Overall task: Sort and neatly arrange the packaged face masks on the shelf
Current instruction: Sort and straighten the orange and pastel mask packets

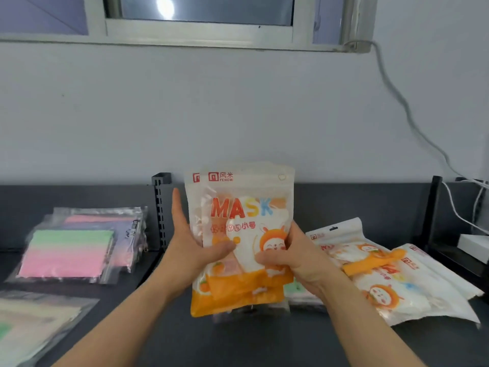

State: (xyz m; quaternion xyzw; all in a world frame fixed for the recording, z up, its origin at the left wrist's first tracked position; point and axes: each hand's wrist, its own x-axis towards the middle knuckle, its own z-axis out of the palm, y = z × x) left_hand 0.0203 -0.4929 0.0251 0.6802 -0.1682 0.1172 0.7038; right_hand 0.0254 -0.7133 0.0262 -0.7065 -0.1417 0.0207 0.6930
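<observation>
**Orange mask packs in hand, sorting partway done**

Dark shelf (344, 202) against a grey wall (238, 102), with a window (206, 11) above. Both hands hold two orange mask packs (238, 207) upright over the middle of the shelf, one overlapping the other and not yet squared up.

The left hand (193, 245) has its thumb clamped on the front and its fingers straight up along the left edge. The right hand (293, 258) pinches the lower right, thumb in front, fingers hidden behind.

Looks roughly half done. The pastel packs (74, 250) sit grouped at left, though fanned rather than flush. The loose orange packs (383, 287) lie skewed and overlapping at right and still need stacking. A green pack (299, 290) peeks out near them, likely misplaced. A pale pack (31, 321) lies apart at near left.
</observation>
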